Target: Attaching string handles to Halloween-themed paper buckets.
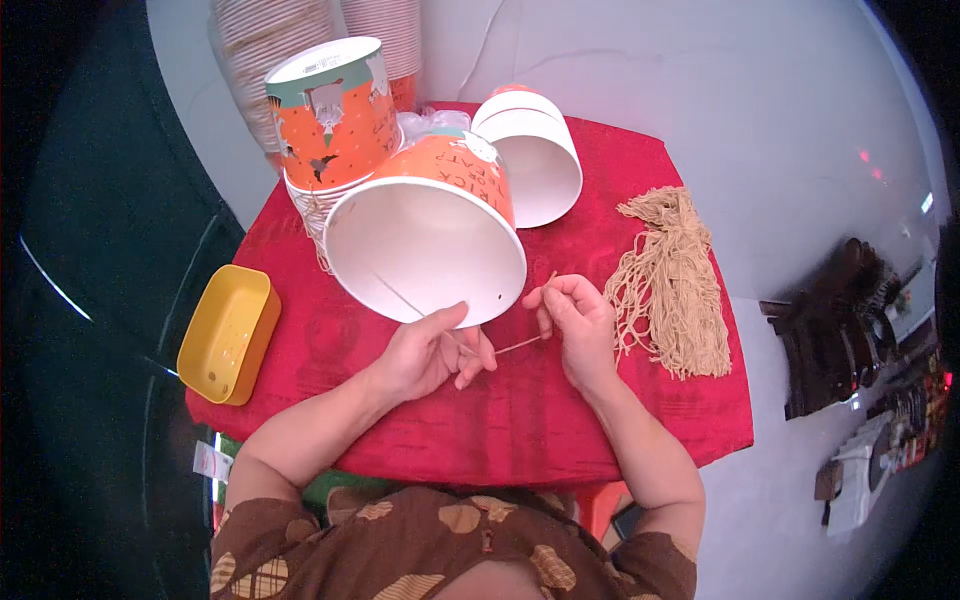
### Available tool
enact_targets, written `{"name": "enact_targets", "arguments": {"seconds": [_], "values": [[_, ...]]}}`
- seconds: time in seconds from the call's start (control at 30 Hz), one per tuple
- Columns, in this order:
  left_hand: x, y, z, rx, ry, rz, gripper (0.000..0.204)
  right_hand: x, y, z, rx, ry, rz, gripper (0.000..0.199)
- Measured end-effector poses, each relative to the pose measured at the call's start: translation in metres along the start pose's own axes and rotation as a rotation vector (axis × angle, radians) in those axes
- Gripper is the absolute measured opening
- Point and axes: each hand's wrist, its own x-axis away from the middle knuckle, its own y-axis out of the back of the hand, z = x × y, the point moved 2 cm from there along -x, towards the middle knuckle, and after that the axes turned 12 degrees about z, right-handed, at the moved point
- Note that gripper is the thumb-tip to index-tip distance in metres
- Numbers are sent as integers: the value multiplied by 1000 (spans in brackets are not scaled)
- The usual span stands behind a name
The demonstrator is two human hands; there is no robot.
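Note:
A large orange paper bucket [425, 240] with a white inside lies tilted, its mouth facing me. My left hand [425, 355] grips the near rim, thumb on the inner side and fingers below. A small hole [500, 297] shows in the wall near the right of the rim. Thin tan cord [518, 348] runs from the bucket's inside past my left fingers to my right hand [578, 318]. There the thumb and forefinger pinch it, just right of the bucket. Part of the cord is hidden behind my left hand.
A loose bundle of tan cords [675, 290] lies at right on the red tablecloth [480, 430]. A yellow bin [262, 330] stands at the left edge. Behind are an upturned printed bucket [335, 130], white-mouthed buckets on their side [545, 165] and tall wrapped stacks [275, 45].

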Motion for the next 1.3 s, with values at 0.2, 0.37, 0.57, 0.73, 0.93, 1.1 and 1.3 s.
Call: {"name": "enact_targets", "arguments": {"seconds": [0.2,0.37,0.57,0.73,0.93,1.1,1.3], "values": [[1,10,8,160,18,140,47,18,-17,17,361,230,64,7],[0,5,6,149,39,147,49,27,-26,22,403,270,170,6],[-2,9,8,176,62,157,45,25,-28,23,467,359,279,7],[-2,6,9,203,56,224,43,25,-28,19,440,365,258,6],[-1,9,11,215,86,207,43,24,-27,18,440,385,271,6],[-1,8,11,214,115,173,45,24,-27,18,429,390,294,6],[-1,6,10,219,127,164,45,23,-28,20,450,393,305,6]]}}
